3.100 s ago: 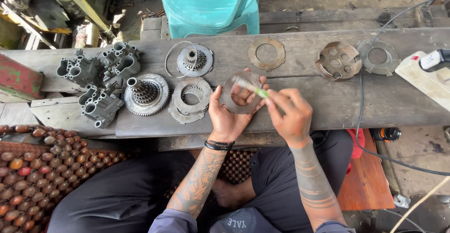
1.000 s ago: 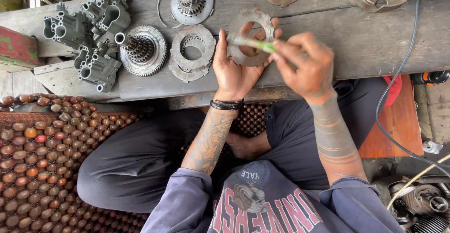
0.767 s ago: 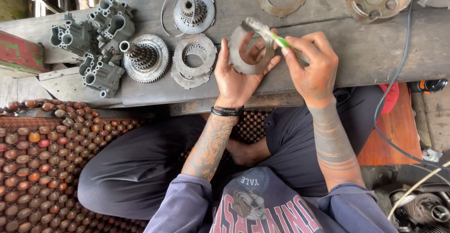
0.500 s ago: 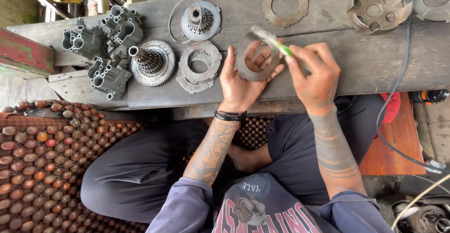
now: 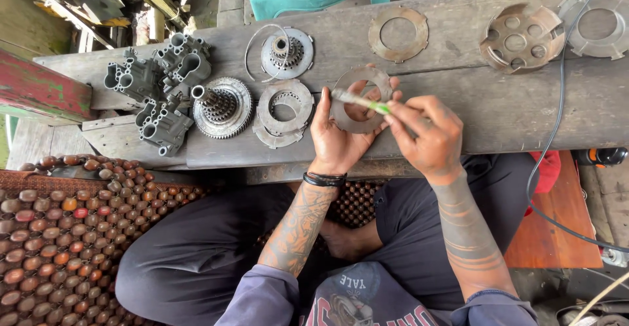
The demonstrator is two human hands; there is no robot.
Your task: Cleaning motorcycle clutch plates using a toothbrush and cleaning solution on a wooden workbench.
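Two hands share the work: our left hand (image 5: 337, 136) cups the ring-shaped plate (image 5: 359, 100) with fingers curled around its edge, just off the bench at 12 o'clock, so our right hand (image 5: 426, 136), fingers pinching what seems a green-handled brush (image 5: 360, 101), can reach its face.

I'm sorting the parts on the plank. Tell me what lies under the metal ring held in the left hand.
The left hand cups the metal ring from below, fingers behind it. Through its hole, fingers and wooden plank show. The right hand lays a brush across its top. Anything beneath the palm is hidden.
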